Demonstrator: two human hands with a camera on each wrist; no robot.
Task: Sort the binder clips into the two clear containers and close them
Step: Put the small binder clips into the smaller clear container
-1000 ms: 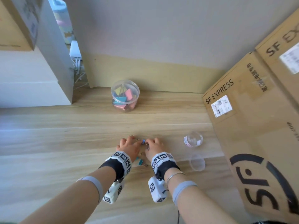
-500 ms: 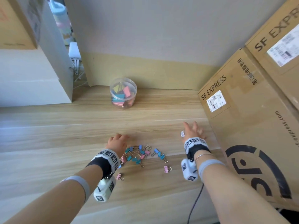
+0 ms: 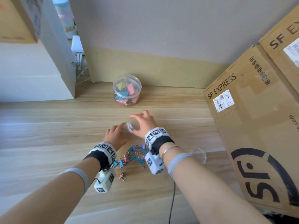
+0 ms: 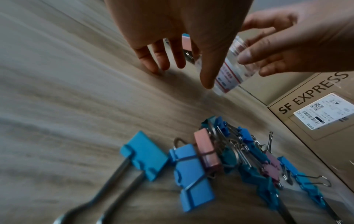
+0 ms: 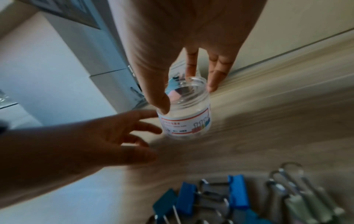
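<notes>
My right hand (image 3: 137,120) grips a small clear labelled jar (image 3: 132,126) by its open rim, thumb on one side and fingers on the other (image 5: 185,115). The jar is empty and tilted, low over the wooden table just beyond the clip pile. My left hand (image 3: 120,131) is open beside the jar, its fingers (image 4: 162,60) straight and its thumb close to the jar's label (image 4: 228,75). A pile of small blue, teal and pink binder clips (image 3: 135,155) lies between my wrists. One pink clip (image 3: 121,176) lies apart, nearer me.
A larger clear container (image 3: 127,90) holding big coloured clips stands by the back wall. A clear lid (image 3: 199,155) lies right of my right forearm. Large cardboard boxes (image 3: 252,126) fill the right side, and white boxes (image 3: 32,75) stand at the back left.
My right hand reached right to the small jar, took it and brought it left to the middle of the table. My left hand left the pile and moved forward beside the jar.
</notes>
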